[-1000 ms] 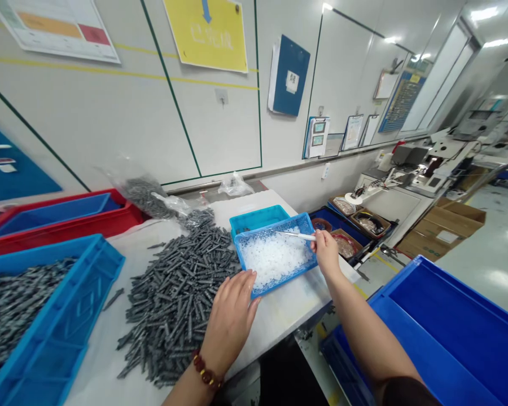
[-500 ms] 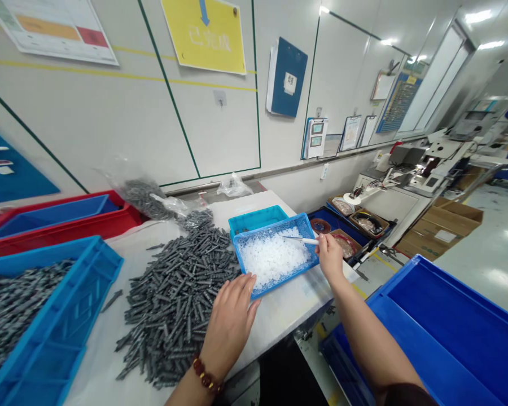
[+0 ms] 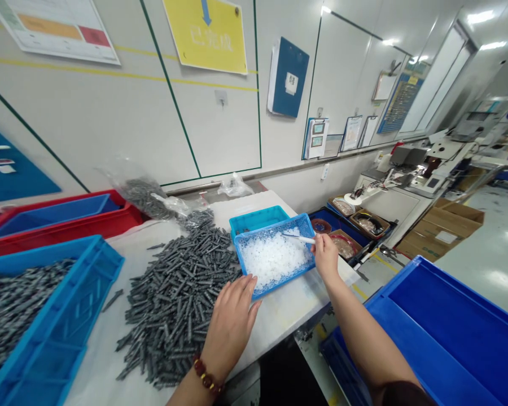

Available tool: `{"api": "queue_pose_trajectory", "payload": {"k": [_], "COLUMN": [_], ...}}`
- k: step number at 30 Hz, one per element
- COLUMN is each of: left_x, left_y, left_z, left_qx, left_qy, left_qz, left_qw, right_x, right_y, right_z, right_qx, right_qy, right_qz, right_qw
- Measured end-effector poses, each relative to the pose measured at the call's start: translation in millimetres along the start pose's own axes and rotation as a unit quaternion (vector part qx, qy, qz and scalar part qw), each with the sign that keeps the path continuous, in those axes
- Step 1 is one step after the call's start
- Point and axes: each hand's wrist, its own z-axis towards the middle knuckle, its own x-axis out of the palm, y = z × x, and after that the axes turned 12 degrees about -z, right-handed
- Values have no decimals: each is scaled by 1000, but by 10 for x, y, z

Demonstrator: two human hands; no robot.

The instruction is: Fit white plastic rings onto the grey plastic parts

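A blue tray (image 3: 271, 290) with lacy patterned inner walls holds a heap of small white translucent pieces (image 3: 279, 255). My left hand (image 3: 233, 316) is at its near left corner, fingers over the rim and thumb against the outside of the front wall. In my right hand (image 3: 325, 256), at the tray's right end, is a slim white-handled tool (image 3: 307, 240). Its thin metal tip points left over the white pieces; its exact kind is unclear. Left of the tray, a large pile of dark grey ribbed plugs (image 3: 182, 293) lies on the white-covered table (image 3: 95, 349).
A teal bin (image 3: 258, 217) stands behind the tray. At left are a blue crate (image 3: 82, 316) of more grey plugs and a red bin (image 3: 127, 214). Plastic bags (image 3: 146, 197) lie by the wall. A large dark blue container (image 3: 457, 316) stands at right, below table height.
My right hand has shifted slightly left with the white-handled tool, and the tip sits a little farther over the white pieces. My left hand and the tray stay nearly still.
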Motion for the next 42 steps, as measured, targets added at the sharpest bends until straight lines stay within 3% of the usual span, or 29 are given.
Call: {"api": "queue_pose_trajectory", "payload": {"k": [8, 36, 42], "left_x": [14, -3, -29], "left_y": [39, 26, 44], "left_z": [-33, -51, -34], "left_qx": [-8, -18, -14], "left_qy": [8, 1, 8], "left_qz": [1, -9, -13], "left_qw": [1000, 1000, 1000], "right_x": [80, 55, 143], "right_y": [87, 228, 306], "right_z": [11, 89, 120], "right_qx": [0, -42, 11], "right_qy": [1, 40, 88], "right_qz": [16, 10, 102], "right_qw": [1000, 998, 991]}}
